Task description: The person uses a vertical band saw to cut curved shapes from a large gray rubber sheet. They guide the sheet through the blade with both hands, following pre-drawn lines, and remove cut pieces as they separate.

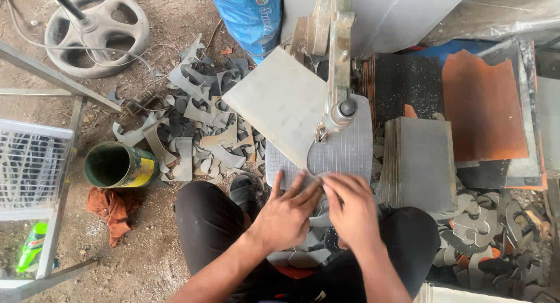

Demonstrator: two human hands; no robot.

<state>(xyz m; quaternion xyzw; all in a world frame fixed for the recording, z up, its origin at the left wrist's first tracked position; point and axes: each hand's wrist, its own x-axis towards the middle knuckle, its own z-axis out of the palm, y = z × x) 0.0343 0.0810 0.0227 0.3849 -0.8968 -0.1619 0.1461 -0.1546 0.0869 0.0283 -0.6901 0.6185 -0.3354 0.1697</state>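
Head view: left hand and right hand are pressing flat, fingers spread, on a grey gridded sheet lying directly ahead beneath the cutter blade.

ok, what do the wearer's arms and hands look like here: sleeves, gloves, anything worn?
Both arms are bare to the bottom edge of the frame, with no sleeves in view. The left hand and right hand are ungloved; no watch, ring or wristband shows. Below them are dark trousers.
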